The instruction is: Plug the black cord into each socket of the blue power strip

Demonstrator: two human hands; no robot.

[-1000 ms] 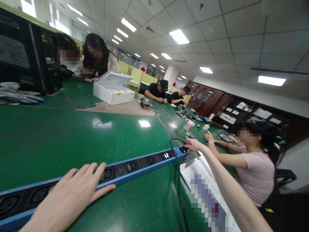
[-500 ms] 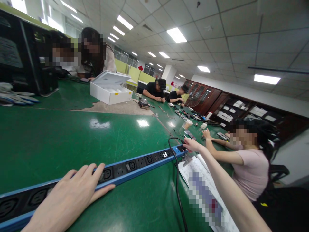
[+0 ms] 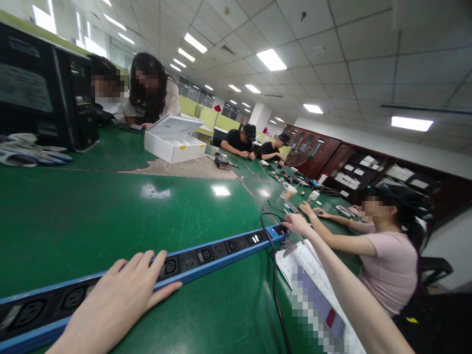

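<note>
A long blue-edged power strip (image 3: 217,252) with a row of black sockets lies slantwise on the green table. My left hand (image 3: 121,290) rests over its near part, fingers across the sockets and thumb along the front side. At the far end, my right hand (image 3: 298,224) has its fingers closed around the end of a black cable (image 3: 275,287), right by the strip's last part. From there the cable loops over the strip and runs down toward the front edge. The fingertips partly hide how cable and strip meet.
Papers on a clipboard (image 3: 300,258) lie under my right forearm, a phone-like device (image 3: 320,305) on them. A white open box (image 3: 175,145), gloves (image 3: 33,150) and a black computer case (image 3: 44,93) stand farther back. A co-worker (image 3: 387,255) sits at the right; others sit beyond.
The view has shifted slightly, so everything sits a little lower and to the right. Both my hands keep their places on the strip and cable. The right co-worker's hands have moved.
</note>
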